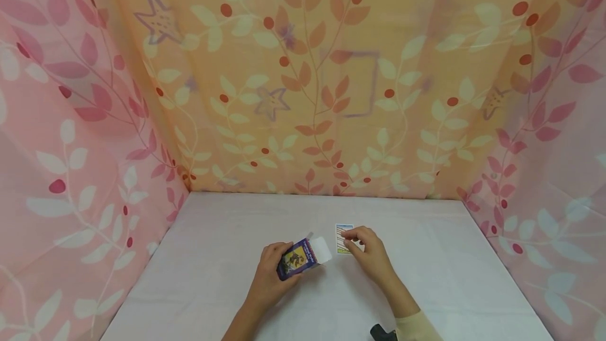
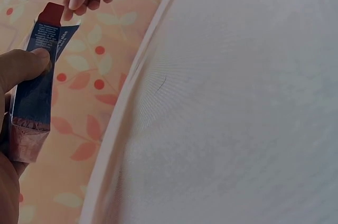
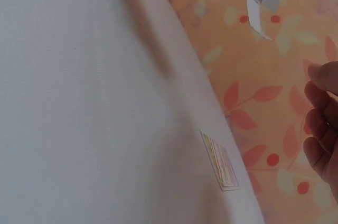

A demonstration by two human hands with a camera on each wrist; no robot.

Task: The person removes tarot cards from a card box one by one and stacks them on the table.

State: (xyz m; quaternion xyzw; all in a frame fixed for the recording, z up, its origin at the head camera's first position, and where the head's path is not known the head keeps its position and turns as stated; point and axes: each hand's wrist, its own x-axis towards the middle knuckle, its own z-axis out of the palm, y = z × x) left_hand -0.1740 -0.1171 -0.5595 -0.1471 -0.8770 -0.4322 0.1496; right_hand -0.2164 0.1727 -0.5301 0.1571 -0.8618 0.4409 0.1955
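Note:
My left hand (image 1: 272,278) grips a dark blue tarot card box (image 1: 296,259), its thumb lying along the narrow side in the left wrist view. The box's white end flap (image 1: 322,250) is folded out toward the right. A picture card (image 1: 342,243) lies on the white table, partly hidden behind my right hand in the head view. My right hand (image 1: 371,251) hovers over that card, fingers loosely bent and nothing visible between them. In the right wrist view, the card (image 3: 221,161) sits apart from the right fingers (image 3: 319,121). The inside of the box cannot be seen.
The white tabletop (image 1: 213,236) stretches around both hands. Leaf-patterned cloth (image 1: 303,120) stands behind it, with pink cloth walls at the left (image 1: 71,172) and right (image 1: 544,172). A black object (image 1: 382,332) shows beside the right sleeve at the front edge.

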